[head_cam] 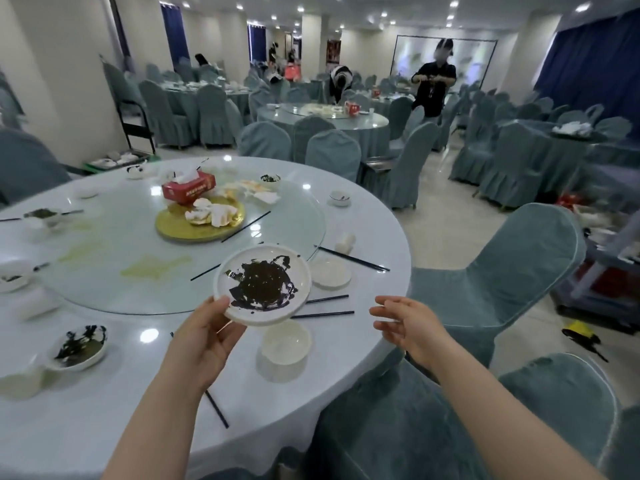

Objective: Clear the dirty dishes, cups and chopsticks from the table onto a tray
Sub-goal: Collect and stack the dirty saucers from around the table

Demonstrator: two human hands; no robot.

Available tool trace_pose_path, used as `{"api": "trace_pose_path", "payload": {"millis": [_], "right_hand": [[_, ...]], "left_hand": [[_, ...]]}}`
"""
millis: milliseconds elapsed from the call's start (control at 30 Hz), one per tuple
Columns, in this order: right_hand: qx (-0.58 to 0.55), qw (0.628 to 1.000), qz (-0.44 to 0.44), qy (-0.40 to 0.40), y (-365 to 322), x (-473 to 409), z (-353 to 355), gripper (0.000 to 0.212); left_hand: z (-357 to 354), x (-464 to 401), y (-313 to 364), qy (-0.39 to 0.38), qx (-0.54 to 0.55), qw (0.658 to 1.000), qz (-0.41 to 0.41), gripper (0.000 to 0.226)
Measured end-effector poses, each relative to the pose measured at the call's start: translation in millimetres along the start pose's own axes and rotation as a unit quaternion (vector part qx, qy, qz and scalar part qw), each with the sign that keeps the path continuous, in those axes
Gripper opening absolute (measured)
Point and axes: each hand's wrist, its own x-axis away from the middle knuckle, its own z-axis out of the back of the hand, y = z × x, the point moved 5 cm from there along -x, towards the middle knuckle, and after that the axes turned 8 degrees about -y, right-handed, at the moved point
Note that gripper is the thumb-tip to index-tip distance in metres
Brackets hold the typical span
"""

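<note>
The left hand (204, 344) is gripping a sauce-smeared white plate (262, 285) above the desk (367, 233); right of the plate, the right hand (403, 327) is hovering, fingers apart.

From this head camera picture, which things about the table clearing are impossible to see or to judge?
- Head view: no tray shows clearly near the round table.
- The left hand holds the dirty plate; the plate hides its fingers underneath.
- The chopstick by the left wrist is partly covered by the arm.
- The bowl at the left edge is blurred and cut off.
</note>
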Motion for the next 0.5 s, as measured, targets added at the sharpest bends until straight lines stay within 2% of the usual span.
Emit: {"api": "trace_pose_path", "payload": {"millis": [133, 300, 367, 433, 500], "right_hand": [[0.026, 0.999, -0.03, 0.003, 3, -49, -7, 0.014], [0.079, 0.996, -0.028, 0.008, 12, -125, -16, 0.008], [0.135, 0.99, -0.016, 0.03, 19, -160, -12, 0.01], [0.16, 0.986, -0.033, 0.039, 33, -194, -5, 0.011], [0.18, 0.981, -0.057, 0.046, 48, -228, 4, 0.011]], "left_hand": [[17, -27, 11, 0.032, -0.006, 0.999, -0.043, 0.036], [40, -65, 25, 0.094, 0.012, 0.993, -0.068, 0.043], [48, -84, 31, 0.115, 0.001, 0.991, -0.071, 0.035], [53, -102, 36, 0.135, 0.004, 0.988, -0.077, 0.016], [59, -120, 37, 0.15, 0.004, 0.986, -0.079, 0.012]]}}
